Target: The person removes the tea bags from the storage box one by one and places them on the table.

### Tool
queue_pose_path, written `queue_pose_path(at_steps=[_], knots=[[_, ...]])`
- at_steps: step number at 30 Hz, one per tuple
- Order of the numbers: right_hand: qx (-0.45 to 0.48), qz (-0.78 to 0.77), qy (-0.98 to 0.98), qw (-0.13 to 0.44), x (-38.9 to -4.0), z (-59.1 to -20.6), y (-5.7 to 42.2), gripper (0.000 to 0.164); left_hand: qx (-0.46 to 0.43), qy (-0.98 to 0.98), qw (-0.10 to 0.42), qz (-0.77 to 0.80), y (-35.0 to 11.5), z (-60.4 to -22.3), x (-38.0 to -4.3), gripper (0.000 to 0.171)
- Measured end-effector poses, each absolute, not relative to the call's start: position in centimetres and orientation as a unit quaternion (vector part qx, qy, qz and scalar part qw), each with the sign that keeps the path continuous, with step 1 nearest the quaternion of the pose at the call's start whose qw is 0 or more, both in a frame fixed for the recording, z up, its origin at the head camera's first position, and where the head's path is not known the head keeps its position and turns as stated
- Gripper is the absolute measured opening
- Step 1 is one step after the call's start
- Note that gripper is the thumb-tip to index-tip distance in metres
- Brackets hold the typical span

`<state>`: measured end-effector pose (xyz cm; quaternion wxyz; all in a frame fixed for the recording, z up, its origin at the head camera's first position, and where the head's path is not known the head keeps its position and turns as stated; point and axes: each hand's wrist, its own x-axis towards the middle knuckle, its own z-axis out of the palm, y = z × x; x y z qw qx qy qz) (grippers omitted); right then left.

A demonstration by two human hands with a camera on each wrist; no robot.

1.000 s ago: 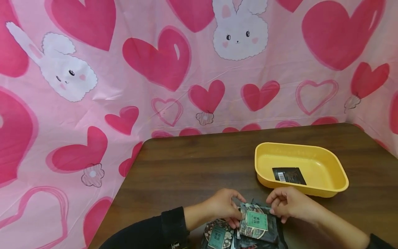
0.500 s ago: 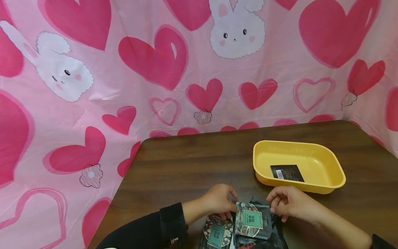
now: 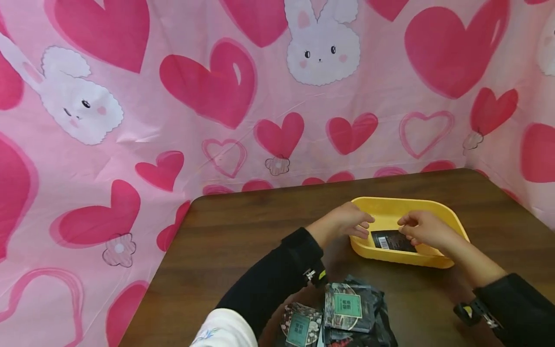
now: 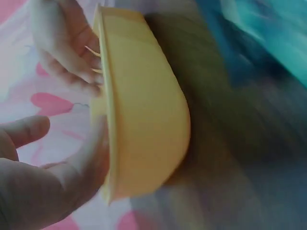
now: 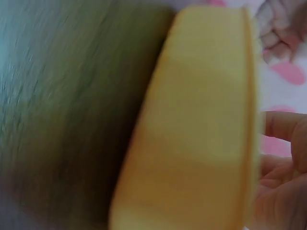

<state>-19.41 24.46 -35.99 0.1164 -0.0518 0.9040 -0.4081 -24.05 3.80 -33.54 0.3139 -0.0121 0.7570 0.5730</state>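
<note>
A black packet (image 3: 393, 241) with a barcode label lies on the floor of a yellow plastic basin (image 3: 403, 259). Just inside the basin's left end, my left hand (image 3: 345, 222) reaches over the rim with its thumb apart from its fingers and nothing between them. From the other side my right hand (image 3: 427, 229) reaches in above the packet's right end, fingers loosely bent. In the right wrist view the basin wall partly hides those right fingers (image 5: 280, 124). Nearer me lie a stack of dark packets (image 3: 347, 306) with a green label and another flowery packet (image 3: 300, 324).
The brown wooden table (image 3: 260, 226) carries all these things. Behind it hangs a pink cloth (image 3: 260, 96) with hearts and rabbit faces. The stacked packets sit at the bottom of the head view, right of my left sleeve (image 3: 277, 274).
Both hands have left the stack of packets and moved forward into the yellow basin. The stack stays where it was, and the head view has shifted slightly.
</note>
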Motion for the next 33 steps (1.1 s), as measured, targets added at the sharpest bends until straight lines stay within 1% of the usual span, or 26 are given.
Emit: queue_pose_path(at_steps=[3, 6, 9, 11, 16, 19, 21, 26, 30, 33], knots=[[-0.030, -0.385, 0.910, 0.150, -20.8, -36.5, 25.1, 0.041, -0.073, 0.749, 0.320, 0.575, 6.0, -33.9, -24.7, 0.044], [-0.008, -0.362, 0.916, 0.174, -21.5, -37.1, 25.6, 0.048, -0.136, 0.746, 0.303, 0.577, 7.7, -34.6, -24.8, 0.045], [0.004, -0.346, 0.919, 0.190, -22.1, -37.5, 25.9, 0.052, -0.172, 0.745, 0.283, 0.579, 8.8, -35.2, -24.8, 0.042], [0.008, -0.352, 0.914, 0.202, -22.3, -37.8, 25.8, 0.048, -0.185, 0.752, 0.273, 0.571, 9.3, -35.7, -24.8, 0.039], [0.015, -0.391, 0.896, 0.208, -22.6, -38.3, 25.1, 0.034, -0.199, 0.757, 0.255, 0.568, 9.9, -36.7, -25.1, 0.034], [0.025, -0.420, 0.883, 0.206, -22.5, -38.5, 25.0, 0.034, -0.204, 0.754, 0.243, 0.575, 10.0, -37.3, -25.2, 0.032], [0.033, -0.447, 0.869, 0.211, -22.4, -38.6, 25.0, 0.035, -0.205, 0.748, 0.236, 0.585, 10.0, -37.6, -25.2, 0.026], [0.046, -0.538, 0.809, 0.231, -22.2, -39.0, 24.9, 0.038, -0.184, 0.733, 0.245, 0.607, 9.8, -38.1, -24.7, 0.012], [0.040, -0.592, 0.769, 0.238, -22.2, -39.0, 24.8, 0.038, -0.167, 0.730, 0.241, 0.618, 9.8, -37.9, -24.2, 0.014], [0.024, -0.578, 0.786, 0.218, -22.2, -38.7, 24.9, 0.042, -0.164, 0.713, 0.217, 0.646, 9.9, -37.4, -23.8, 0.020]])
